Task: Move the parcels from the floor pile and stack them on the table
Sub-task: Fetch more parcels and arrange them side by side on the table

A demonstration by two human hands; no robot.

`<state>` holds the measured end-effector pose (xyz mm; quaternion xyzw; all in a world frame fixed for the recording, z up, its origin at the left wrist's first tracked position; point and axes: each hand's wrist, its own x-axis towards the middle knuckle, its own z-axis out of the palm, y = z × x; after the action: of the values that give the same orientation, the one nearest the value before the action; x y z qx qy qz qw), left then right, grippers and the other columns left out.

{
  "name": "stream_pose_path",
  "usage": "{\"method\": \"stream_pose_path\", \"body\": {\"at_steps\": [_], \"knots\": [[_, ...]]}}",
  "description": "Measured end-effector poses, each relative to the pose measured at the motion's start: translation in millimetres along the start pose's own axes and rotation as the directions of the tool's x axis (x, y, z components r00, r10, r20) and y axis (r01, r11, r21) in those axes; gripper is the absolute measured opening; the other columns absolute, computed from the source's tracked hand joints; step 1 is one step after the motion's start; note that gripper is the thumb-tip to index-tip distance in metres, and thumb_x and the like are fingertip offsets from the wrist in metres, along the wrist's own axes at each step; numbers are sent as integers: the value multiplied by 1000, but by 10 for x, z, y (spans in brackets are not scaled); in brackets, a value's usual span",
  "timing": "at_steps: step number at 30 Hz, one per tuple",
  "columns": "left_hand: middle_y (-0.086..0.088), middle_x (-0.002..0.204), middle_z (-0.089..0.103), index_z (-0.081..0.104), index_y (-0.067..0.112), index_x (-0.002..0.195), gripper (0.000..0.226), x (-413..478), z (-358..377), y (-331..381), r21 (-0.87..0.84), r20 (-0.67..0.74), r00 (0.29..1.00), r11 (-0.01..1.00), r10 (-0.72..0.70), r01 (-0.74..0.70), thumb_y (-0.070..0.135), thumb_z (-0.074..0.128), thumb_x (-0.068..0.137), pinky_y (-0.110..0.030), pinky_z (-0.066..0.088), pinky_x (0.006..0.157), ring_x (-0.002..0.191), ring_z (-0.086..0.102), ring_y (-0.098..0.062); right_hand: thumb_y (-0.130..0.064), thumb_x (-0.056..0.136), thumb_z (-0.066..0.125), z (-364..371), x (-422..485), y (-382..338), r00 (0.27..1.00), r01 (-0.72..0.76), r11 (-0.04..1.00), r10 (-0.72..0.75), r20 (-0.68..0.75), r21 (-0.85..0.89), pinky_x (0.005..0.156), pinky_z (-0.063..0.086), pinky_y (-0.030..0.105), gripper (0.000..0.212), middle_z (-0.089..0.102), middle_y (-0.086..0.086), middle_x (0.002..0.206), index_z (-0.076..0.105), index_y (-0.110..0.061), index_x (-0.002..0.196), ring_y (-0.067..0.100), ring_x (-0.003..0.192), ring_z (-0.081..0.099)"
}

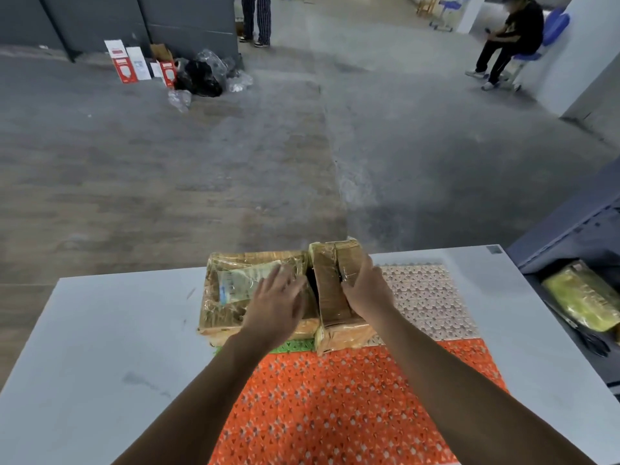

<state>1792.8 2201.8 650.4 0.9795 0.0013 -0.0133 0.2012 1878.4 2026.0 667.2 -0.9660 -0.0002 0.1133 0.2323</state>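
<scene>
Two brown taped cardboard parcels sit side by side on the white table [100, 330], at its far middle. The wide left parcel [228, 297] carries a wrinkled white label. My left hand [276, 305] hovers flat over its right end, fingers spread, and looks blurred. The narrower right parcel [330, 290] stands a little taller. My right hand [364, 286] grips its right side, fingers curled over the top edge. A dark gap separates the two parcels.
Orange [335, 404], white [426, 297] and green [295, 345] perforated mats lie on the table under the parcels. A dark bin at the right holds a yellow-green parcel [583, 297]. Rubbish and small boxes [174, 72] lie far left. A seated person [513, 38] is at far right.
</scene>
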Motion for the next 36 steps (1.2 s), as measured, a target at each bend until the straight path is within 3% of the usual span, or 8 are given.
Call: {"method": "stream_pose_path", "body": {"at_steps": [6,10,14,20,25,28,31,36], "knots": [[-2,161,15,26,31,150,62,49,189,141,97,101,995,995,-13,3,54,23,92,-47,1,118,148,6,-24,-26,85,69,-242,185,314,999,36,997,-34,-35,65,57,40,23,34,61,-1,93,56,-14,114,14,79,59],[2,156,29,34,29,146,62,76,145,143,9,63,997,999,-42,42,54,32,89,-43,12,118,143,21,-21,-24,87,64,-407,193,398,951,261,943,-288,-115,-207,92,42,35,24,54,-13,105,57,-30,110,11,102,50],[2,151,36,32,22,147,57,130,134,215,-43,19,990,989,-141,142,42,44,94,-41,16,116,138,29,-21,-14,90,58,-352,49,494,866,472,783,-497,49,-406,103,33,37,27,50,-11,114,57,-29,113,14,114,44],[-9,159,16,19,31,151,61,130,164,382,144,96,987,983,-127,113,52,36,96,-56,8,117,146,12,-30,-24,90,60,-162,-25,595,808,585,730,-483,339,-354,109,32,44,32,48,-4,122,52,-27,121,16,120,41],[-17,160,-2,18,33,150,62,88,253,474,347,162,979,936,-127,64,57,33,95,-66,0,112,146,-2,-41,-34,94,51,-251,119,707,879,473,867,-452,148,-159,100,45,40,23,54,-6,113,60,-25,113,11,107,50],[-17,160,-2,18,32,151,62,82,271,478,358,147,981,931,-125,65,55,35,96,-66,1,112,146,-1,-41,-28,96,49,-257,217,825,988,142,961,-153,-29,-239,99,45,41,34,48,4,131,51,-22,130,21,120,47],[-16,160,-4,16,31,151,62,80,279,469,350,148,980,934,-136,77,54,34,97,-64,0,112,147,-3,-40,-25,99,48,-194,245,890,999,-20,994,25,48,-103,86,55,41,47,49,13,130,37,-18,144,26,104,60],[-15,161,-6,17,30,151,60,75,288,482,351,153,978,933,-143,82,55,31,98,-62,0,113,147,-4,-38,-23,102,39,-136,305,854,993,55,994,-44,113,-91,89,53,38,53,34,14,147,22,-14,152,27,109,60]]}}
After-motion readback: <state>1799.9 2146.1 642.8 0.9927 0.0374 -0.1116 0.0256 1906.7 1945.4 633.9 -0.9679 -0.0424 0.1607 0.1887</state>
